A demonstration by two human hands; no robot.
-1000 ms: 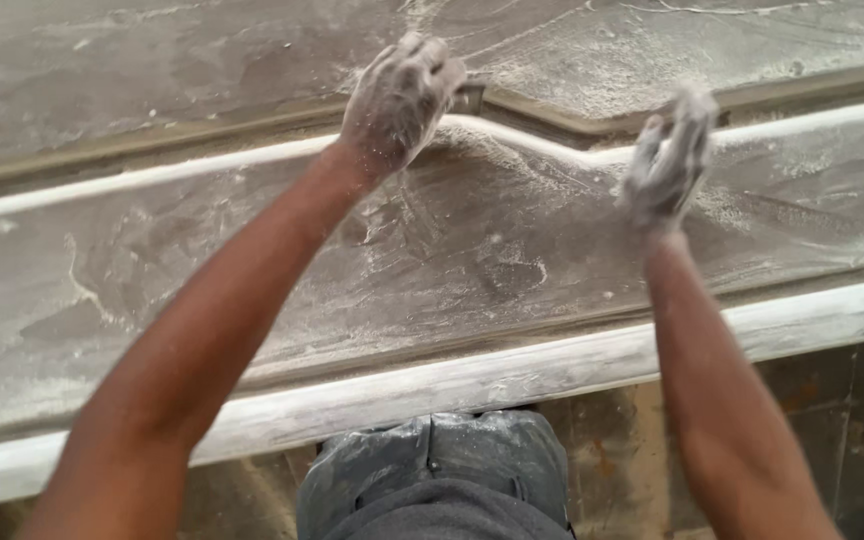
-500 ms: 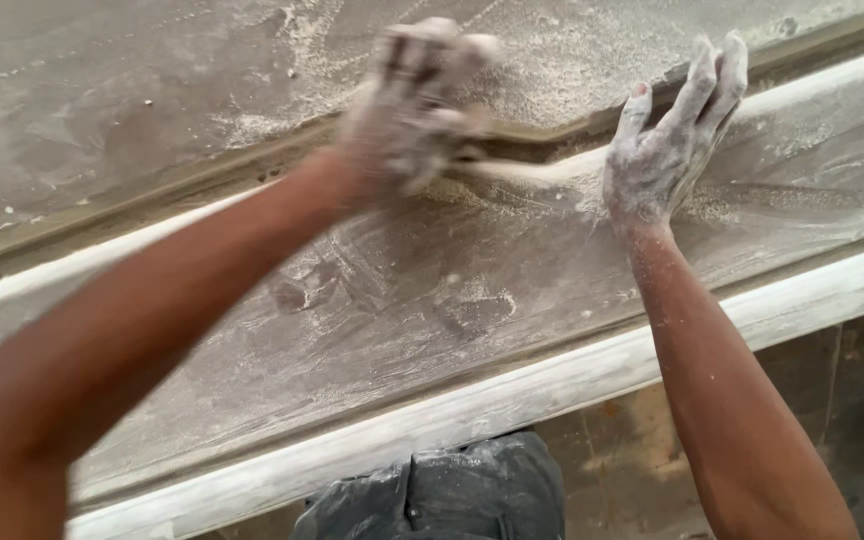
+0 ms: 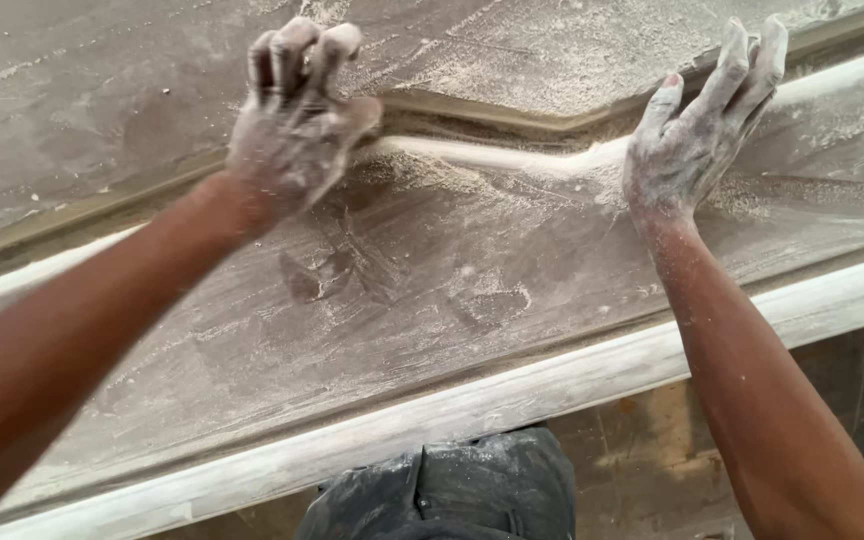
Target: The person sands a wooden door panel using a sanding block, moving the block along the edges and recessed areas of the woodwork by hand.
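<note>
A large grey moulded panel (image 3: 432, 300), coated in pale dust, fills the view. A raised white ridge (image 3: 512, 157) with a kink runs across its upper part. My left hand (image 3: 297, 130), powdered white, presses on the ridge at upper left with its fingers curled tight; nothing shows inside the fist. On the ridge at upper right lies my right hand (image 3: 697, 135), flat, with its fingers stretched out and holding nothing. Loose dust is heaped along the ridge between the two hands.
A rounded white moulding edge (image 3: 552, 385) borders the panel's near side. Below it are dusty dark trousers (image 3: 452, 490) and brown floor tiles (image 3: 652, 460). A dark groove runs just above the ridge.
My left hand has slid left along the ridge and curled tighter. The right hand has flattened out on the ridge, and the view has moved closer and tilted.
</note>
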